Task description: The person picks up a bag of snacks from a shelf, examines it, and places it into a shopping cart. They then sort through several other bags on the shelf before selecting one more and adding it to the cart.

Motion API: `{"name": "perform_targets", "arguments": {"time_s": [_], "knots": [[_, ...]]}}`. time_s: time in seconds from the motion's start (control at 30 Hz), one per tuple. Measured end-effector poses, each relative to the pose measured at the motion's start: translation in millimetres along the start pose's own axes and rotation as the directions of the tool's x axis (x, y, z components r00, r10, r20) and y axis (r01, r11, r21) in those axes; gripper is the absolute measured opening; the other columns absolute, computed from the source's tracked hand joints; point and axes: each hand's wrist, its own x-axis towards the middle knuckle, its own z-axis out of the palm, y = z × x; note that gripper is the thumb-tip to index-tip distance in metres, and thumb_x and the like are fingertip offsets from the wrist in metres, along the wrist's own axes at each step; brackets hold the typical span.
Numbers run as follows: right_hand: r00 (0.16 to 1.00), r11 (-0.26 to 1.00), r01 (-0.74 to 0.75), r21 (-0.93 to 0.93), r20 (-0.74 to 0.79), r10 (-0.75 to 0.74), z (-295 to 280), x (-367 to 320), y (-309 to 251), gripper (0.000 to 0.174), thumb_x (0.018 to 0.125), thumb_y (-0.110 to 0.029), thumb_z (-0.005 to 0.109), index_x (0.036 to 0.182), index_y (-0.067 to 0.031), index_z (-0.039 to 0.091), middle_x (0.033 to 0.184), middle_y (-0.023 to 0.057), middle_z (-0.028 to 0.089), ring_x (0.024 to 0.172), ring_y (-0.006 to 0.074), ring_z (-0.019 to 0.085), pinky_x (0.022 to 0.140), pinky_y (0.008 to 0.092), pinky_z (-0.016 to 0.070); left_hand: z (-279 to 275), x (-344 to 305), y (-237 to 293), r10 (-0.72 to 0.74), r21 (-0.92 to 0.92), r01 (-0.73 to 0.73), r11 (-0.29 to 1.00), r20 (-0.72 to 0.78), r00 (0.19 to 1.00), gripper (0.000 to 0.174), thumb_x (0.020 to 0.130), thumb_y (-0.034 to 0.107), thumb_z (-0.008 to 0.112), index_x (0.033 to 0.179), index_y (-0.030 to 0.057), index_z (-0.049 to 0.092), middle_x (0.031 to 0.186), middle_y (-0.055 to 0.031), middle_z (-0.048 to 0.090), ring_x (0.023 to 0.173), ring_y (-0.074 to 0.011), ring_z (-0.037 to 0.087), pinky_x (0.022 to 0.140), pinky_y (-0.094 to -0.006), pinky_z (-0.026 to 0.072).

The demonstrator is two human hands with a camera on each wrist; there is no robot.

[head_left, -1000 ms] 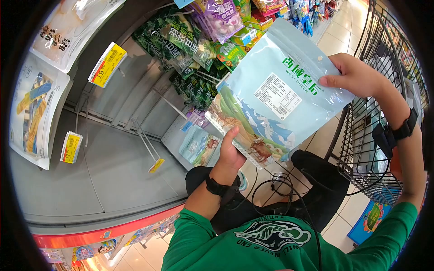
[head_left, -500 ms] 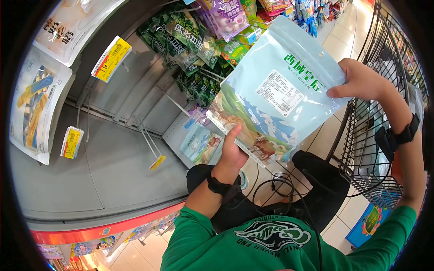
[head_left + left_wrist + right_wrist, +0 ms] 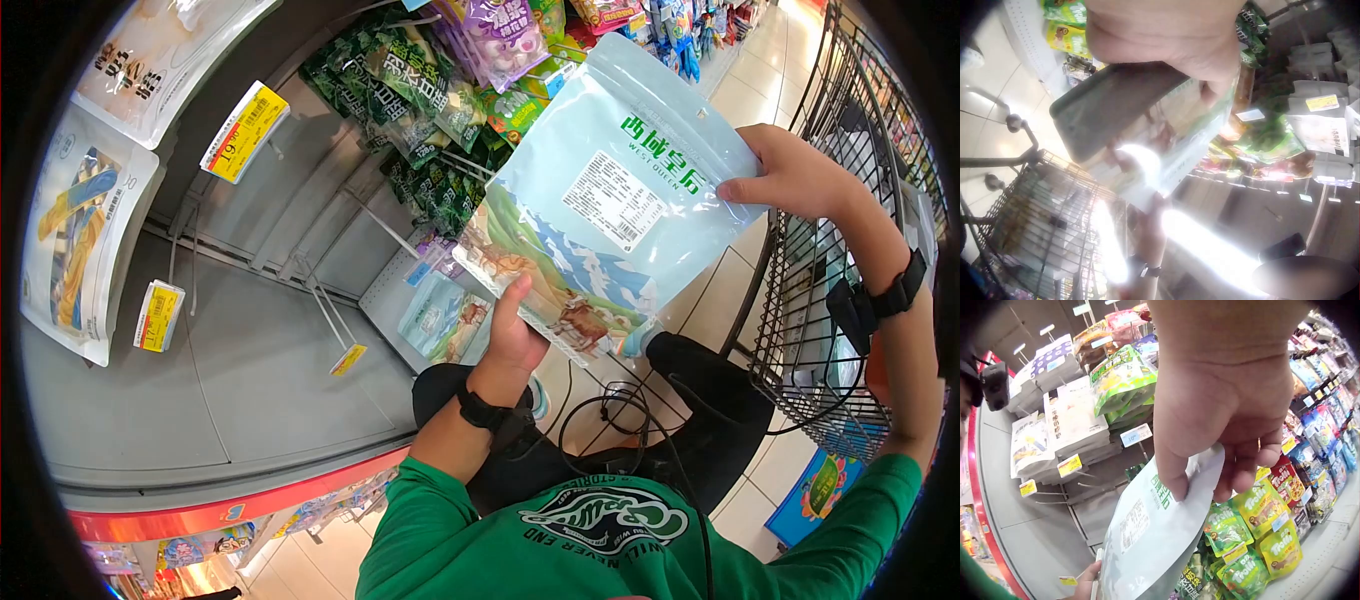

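Note:
A large light-blue pouch [image 3: 640, 130] with green lettering, a white label and a mountain-and-cow picture is held up between both hands in the head view. My left hand [image 3: 515, 335] grips its lower left edge, thumb on the printed face and the other fingers hidden behind. At the upper right edge my right hand [image 3: 795, 172] pinches the pouch, thumb on the front. In the right wrist view the right thumb [image 3: 1174, 478] presses the pouch face, with fingers curled behind it. The left wrist view shows the pouch's dark flat bottom [image 3: 1116, 103] below the left palm.
A wire shopping cart [image 3: 800, 330] stands close on the right. To the left is a grey shelf [image 3: 280, 400] with hooks and price tags [image 3: 245, 132]. Green snack bags [image 3: 400, 85] hang behind the pouch. Another light-blue pouch [image 3: 440, 318] lies on the shelf near the left hand.
Between one second and half a second ago the view shifted slightly and the pouch moved a little right. Since then it has tilted slightly, with both hands keeping their hold.

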Motion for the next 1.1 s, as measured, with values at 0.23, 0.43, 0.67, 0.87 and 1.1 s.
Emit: {"name": "perform_targets", "arguments": {"time_s": [0.23, 0.43, 0.67, 0.87, 1.1], "knots": [[1.000, 0.999, -0.015, 0.048, -0.019, 0.016, -0.2, 2.2, 0.0, 0.049, 0.086, -0.034, 0.067, 0.110, 0.0080, 0.062, 0.091, 0.0153, 0.069, 0.081, 0.0201, 0.066, 0.075, 0.0298, 0.0515, 2.3, -2.0, 0.4, 0.000, 0.026, 0.000, 1.000, 0.006, 1.000, 0.056, 0.090, 0.027, 0.056, 0.138, 0.0042, 0.039, 0.131, -0.0123, 0.052, 0.121, -0.0292, 0.052, 0.105, -0.0458, 0.0393], [0.999, 0.997, 0.014, 0.079, -0.040, -0.011, 1.6, 1.1, 18.2, 0.045, 0.088, -0.034, 0.065, 0.108, 0.0059, 0.064, 0.082, 0.0085, 0.066, 0.071, 0.0152, 0.061, 0.065, 0.0271, 0.0489, 3.8, 1.4, -2.5, 0.004, -0.015, -0.004, 1.000, -0.014, 1.000, 0.054, 0.092, 0.027, 0.052, 0.139, 0.0038, 0.038, 0.133, -0.0126, 0.051, 0.122, -0.0290, 0.051, 0.106, -0.0450, 0.0387], [1.000, 0.997, -0.005, 0.072, -0.028, 0.007, 0.7, -0.8, 18.9, 0.039, 0.089, -0.033, 0.064, 0.102, 0.0036, 0.065, 0.072, 0.0039, 0.060, 0.064, 0.0117, 0.057, 0.059, 0.0259, 0.0462, 6.1, 3.1, -1.7, 0.063, 0.013, -0.063, 0.998, 0.014, 0.998, 0.053, 0.094, 0.028, 0.050, 0.139, 0.0035, 0.038, 0.134, -0.0122, 0.051, 0.123, -0.0283, 0.050, 0.106, -0.0443, 0.0377], [1.000, 0.999, -0.020, 0.048, -0.013, 0.021, -0.3, 2.0, 16.0, 0.040, 0.088, -0.034, 0.064, 0.101, 0.0039, 0.065, 0.072, 0.0048, 0.061, 0.064, 0.0122, 0.057, 0.059, 0.0261, 0.0464, 5.3, 3.1, 1.5, 0.058, 0.000, -0.058, 0.998, 0.006, 0.998, 0.053, 0.094, 0.028, 0.050, 0.139, 0.0035, 0.038, 0.134, -0.0122, 0.051, 0.123, -0.0283, 0.050, 0.106, -0.0442, 0.0377], [0.999, 0.999, -0.018, 0.027, -0.034, 0.019, 0.6, 1.8, 16.3, 0.041, 0.088, -0.034, 0.064, 0.100, 0.0046, 0.065, 0.072, 0.0057, 0.061, 0.064, 0.0126, 0.058, 0.059, 0.0260, 0.0468, 3.6, 3.5, 0.7, 0.046, -0.006, -0.046, 0.999, -0.026, 0.999, 0.051, 0.094, 0.028, 0.050, 0.138, 0.0037, 0.039, 0.132, -0.0125, 0.052, 0.121, -0.0284, 0.051, 0.106, -0.0446, 0.0384]]}}
